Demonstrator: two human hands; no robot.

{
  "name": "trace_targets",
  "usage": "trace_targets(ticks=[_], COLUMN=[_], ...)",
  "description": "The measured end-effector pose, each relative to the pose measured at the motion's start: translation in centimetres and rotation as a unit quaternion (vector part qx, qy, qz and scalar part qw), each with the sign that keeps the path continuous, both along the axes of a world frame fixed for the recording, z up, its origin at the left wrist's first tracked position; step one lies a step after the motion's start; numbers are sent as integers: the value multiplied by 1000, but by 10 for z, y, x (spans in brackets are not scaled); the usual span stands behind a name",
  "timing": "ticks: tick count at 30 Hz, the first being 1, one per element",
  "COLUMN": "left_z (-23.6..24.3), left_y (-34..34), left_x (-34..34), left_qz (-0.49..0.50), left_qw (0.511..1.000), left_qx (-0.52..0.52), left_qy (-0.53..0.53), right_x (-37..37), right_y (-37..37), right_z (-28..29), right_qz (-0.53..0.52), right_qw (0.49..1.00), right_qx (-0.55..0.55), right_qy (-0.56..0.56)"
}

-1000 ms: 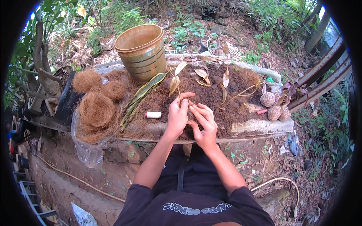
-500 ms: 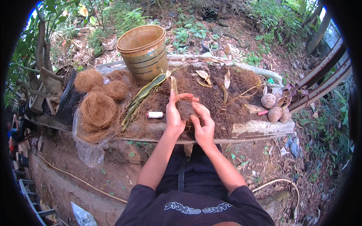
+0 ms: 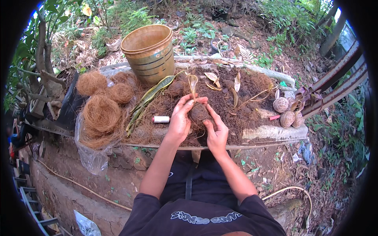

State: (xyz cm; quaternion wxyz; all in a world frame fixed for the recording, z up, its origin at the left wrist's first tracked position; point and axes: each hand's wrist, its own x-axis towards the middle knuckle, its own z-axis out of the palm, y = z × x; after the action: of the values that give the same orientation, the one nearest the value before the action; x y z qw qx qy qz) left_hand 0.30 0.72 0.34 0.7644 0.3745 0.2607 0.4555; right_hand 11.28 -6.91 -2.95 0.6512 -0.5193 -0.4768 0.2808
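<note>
A dark, rounded ball of soil sits between my two hands above the soil-covered slab. My left hand grips its left side, fingers curled around the far side and thumb near the top. On the right side, my right hand presses thumb and fingers against the ball. A pale, dry leaf stands up just beyond my left fingertips; its lower end is hidden, so I cannot tell whether it grows from the ball. Left of my hands lie long green-and-yellow leaves and a spool of white thread.
Bundles of brown coconut fibre rest on a clear plastic bag at left. A weathered bucket stands behind. Loose dark soil covers the slab. Several string-wrapped balls sit at the right end, near rusty metal bars.
The ball has turned and moved slightly right, showing more of its surface. My left hand has rotated, its thumb now lying across the top. The pale leaf stands more visible.
</note>
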Motion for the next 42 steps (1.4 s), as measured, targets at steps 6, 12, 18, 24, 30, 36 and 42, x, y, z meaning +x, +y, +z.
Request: trace_targets(ticks=[6, 12, 18, 24, 30, 36, 42], left_z=[-17, -26, -31, -16, -24, -9, -25], left_y=[1, -9, -8, -13, -6, 0, -10], left_x=[3, 17, 9, 14, 9, 4, 12], left_qz=[-3, 74, 95, 123, 86, -8, 73], left_qw=[998, 990, 992, 991, 987, 997, 992], left_qx=[52, -25, -11, 49, 134, 50, 87], left_qy=[-41, -120, -77, -35, 25, -53, -48], right_x=[-6, -11, -7, -16, -13, 3, -5], right_y=[4, 9, 4, 8, 5, 12, 5], right_z=[-6, -4, 16, -11, -10, 7, 7], right_qz=[20, -22, -3, -9, 8, 53, 76], right_qw=[998, 991, 989, 999, 999, 998, 997], right_qx=[34, 65, 22, 37, 29, 44, -9], right_qy=[51, -112, -145, 39, 24, -8, -2])
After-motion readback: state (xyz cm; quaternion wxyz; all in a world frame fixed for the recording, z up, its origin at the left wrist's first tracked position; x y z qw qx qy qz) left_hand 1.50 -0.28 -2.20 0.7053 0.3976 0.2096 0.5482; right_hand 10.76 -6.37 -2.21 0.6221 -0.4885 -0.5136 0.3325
